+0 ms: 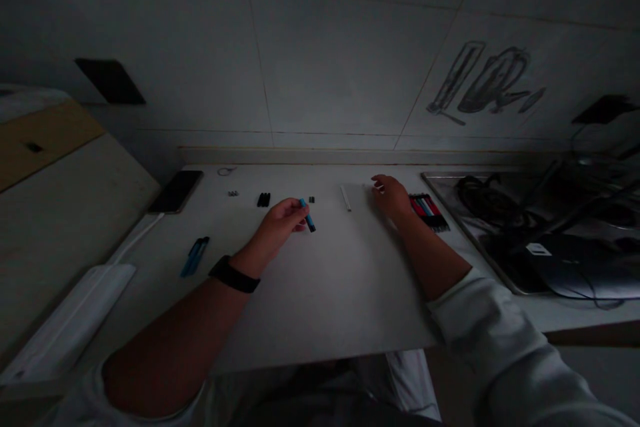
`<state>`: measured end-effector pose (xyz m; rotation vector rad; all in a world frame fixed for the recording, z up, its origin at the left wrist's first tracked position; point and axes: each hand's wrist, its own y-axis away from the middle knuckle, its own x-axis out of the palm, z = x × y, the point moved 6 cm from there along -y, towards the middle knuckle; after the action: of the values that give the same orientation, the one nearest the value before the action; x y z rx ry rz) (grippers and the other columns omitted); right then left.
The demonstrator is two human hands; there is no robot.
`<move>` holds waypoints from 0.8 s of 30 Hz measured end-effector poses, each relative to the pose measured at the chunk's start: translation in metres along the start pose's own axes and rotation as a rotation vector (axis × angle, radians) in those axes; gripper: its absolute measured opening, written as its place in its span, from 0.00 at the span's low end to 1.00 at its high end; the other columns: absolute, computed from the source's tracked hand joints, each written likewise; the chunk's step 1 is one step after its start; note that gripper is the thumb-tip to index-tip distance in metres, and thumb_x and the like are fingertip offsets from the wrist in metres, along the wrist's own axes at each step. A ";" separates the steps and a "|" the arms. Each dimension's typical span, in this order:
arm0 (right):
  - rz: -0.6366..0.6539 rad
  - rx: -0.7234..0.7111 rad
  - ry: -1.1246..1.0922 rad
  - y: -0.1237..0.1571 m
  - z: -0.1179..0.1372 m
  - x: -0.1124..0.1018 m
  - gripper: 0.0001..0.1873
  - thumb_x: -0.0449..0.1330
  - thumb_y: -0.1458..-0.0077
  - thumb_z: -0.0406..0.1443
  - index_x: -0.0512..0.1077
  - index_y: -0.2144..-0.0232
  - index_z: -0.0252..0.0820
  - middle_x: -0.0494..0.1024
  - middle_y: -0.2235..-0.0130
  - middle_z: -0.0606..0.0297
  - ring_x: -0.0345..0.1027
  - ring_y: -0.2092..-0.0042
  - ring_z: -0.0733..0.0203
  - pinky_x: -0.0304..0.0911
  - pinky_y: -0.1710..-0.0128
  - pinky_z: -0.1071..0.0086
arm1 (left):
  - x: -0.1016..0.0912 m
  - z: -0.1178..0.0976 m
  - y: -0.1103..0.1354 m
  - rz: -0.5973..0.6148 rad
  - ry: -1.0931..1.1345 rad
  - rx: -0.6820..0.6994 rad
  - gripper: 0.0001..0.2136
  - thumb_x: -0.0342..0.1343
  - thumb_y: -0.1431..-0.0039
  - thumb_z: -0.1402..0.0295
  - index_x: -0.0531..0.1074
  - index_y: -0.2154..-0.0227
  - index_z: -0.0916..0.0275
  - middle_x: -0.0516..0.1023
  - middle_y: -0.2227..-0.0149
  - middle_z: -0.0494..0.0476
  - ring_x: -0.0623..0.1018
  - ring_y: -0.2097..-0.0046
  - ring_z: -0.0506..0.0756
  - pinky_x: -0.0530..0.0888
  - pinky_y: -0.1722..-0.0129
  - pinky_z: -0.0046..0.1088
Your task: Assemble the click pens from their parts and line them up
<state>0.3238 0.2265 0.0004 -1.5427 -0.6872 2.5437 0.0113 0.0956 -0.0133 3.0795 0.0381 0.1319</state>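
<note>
My left hand is closed around a blue pen barrel with a dark tip, held just above the white table. A black band sits on that wrist. My right hand rests on the table farther right, fingers curled over a small pale part I cannot make out. A bundle of red, black and light pens lies just right of that hand. A thin white refill tube lies between my hands. Small black pieces and tiny springs lie farther back.
A blue pen lies at the left. A dark phone sits at the back left with a white cable running from it. A metal tray at the right holds cables and a dark device. A tiled wall stands behind.
</note>
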 end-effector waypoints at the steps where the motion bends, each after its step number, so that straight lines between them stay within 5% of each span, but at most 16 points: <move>1: 0.029 0.003 0.025 -0.001 -0.003 0.004 0.19 0.59 0.41 0.33 0.77 0.48 0.44 0.81 0.57 0.57 0.74 0.57 0.52 0.69 0.53 0.59 | 0.000 0.000 0.000 0.001 -0.003 0.001 0.18 0.69 0.47 0.54 0.74 0.63 0.61 0.77 0.66 0.53 0.77 0.66 0.51 0.77 0.64 0.29; 7: 0.062 -0.007 0.072 -0.003 0.003 0.014 0.10 0.59 0.41 0.33 0.79 0.59 0.45 0.81 0.59 0.57 0.73 0.57 0.54 0.67 0.51 0.61 | 0.002 -0.001 0.001 0.026 -0.010 0.000 0.16 0.68 0.46 0.56 0.74 0.63 0.61 0.78 0.65 0.54 0.77 0.65 0.51 0.77 0.63 0.29; 11: 0.003 0.014 -0.236 -0.001 0.017 0.006 0.06 0.59 0.41 0.38 0.75 0.63 0.44 0.81 0.60 0.58 0.75 0.60 0.55 0.70 0.53 0.59 | 0.002 -0.004 0.000 0.027 -0.067 0.070 0.14 0.67 0.44 0.57 0.75 0.61 0.61 0.78 0.64 0.54 0.78 0.64 0.51 0.76 0.62 0.29; 17: 0.232 -0.002 -0.956 0.024 0.072 0.010 0.14 0.63 0.41 0.48 0.71 0.61 0.46 0.82 0.59 0.60 0.77 0.60 0.57 0.73 0.56 0.59 | 0.004 -0.022 0.008 -0.003 -0.474 0.381 0.08 0.61 0.37 0.63 0.76 0.58 0.60 0.79 0.61 0.56 0.79 0.60 0.53 0.76 0.58 0.32; 24: 0.304 -0.124 -0.891 0.054 0.120 0.009 0.16 0.63 0.39 0.46 0.78 0.53 0.47 0.80 0.62 0.63 0.74 0.62 0.60 0.71 0.59 0.64 | 0.022 -0.041 0.026 0.077 -0.914 0.676 0.07 0.58 0.32 0.68 0.77 0.54 0.59 0.79 0.58 0.57 0.78 0.56 0.55 0.76 0.53 0.35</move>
<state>0.2248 0.1411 0.0172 -0.4644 -0.7106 3.4602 0.0300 0.0722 0.0308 3.3911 -0.0980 -1.5552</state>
